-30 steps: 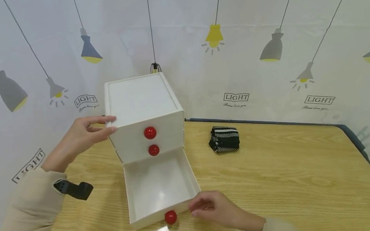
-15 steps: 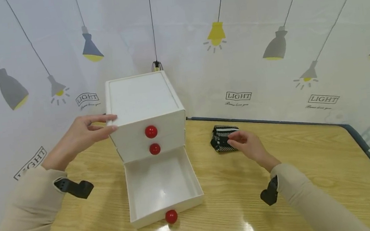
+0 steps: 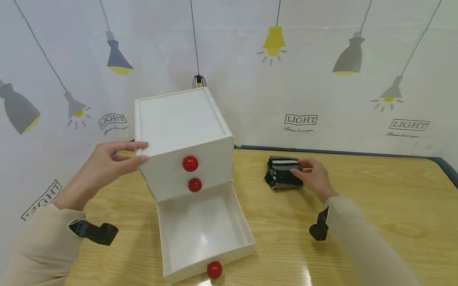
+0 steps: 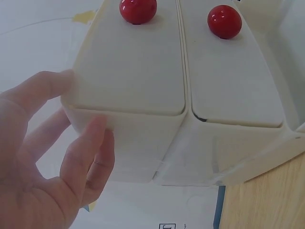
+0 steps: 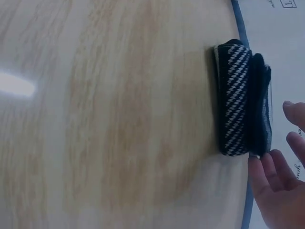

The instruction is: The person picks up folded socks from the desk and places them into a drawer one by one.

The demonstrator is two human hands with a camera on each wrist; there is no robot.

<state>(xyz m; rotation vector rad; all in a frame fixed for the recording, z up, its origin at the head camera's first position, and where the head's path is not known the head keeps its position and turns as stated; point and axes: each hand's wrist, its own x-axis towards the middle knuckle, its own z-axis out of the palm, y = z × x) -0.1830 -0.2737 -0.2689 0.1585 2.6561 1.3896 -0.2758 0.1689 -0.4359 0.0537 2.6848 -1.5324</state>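
Note:
A white drawer cabinet [image 3: 178, 120] with red ball knobs stands on the table. Its bottom drawer [image 3: 204, 229] is pulled out, its white floor visible, while the two upper drawers are closed. My left hand [image 3: 103, 168] rests on the cabinet's upper left front corner; in the left wrist view its fingers [image 4: 83, 157] touch the side and edge. At the right end of a folded black-and-white knit cloth [image 3: 284, 177] is my right hand [image 3: 315, 178]. In the right wrist view its fingertips touch the cloth's end [image 5: 236, 100], and the thumb is apart from it.
The wooden table [image 3: 388, 219] extends to the right of the cabinet, with a dark blue edge [image 3: 339, 152] at the back. A white curtain [image 3: 238, 67] printed with lamps hangs close behind the cabinet.
My right hand has left the open drawer's front right corner and moved back to the cloth's right end. My left hand has stayed at the cabinet; the view has shifted slightly.

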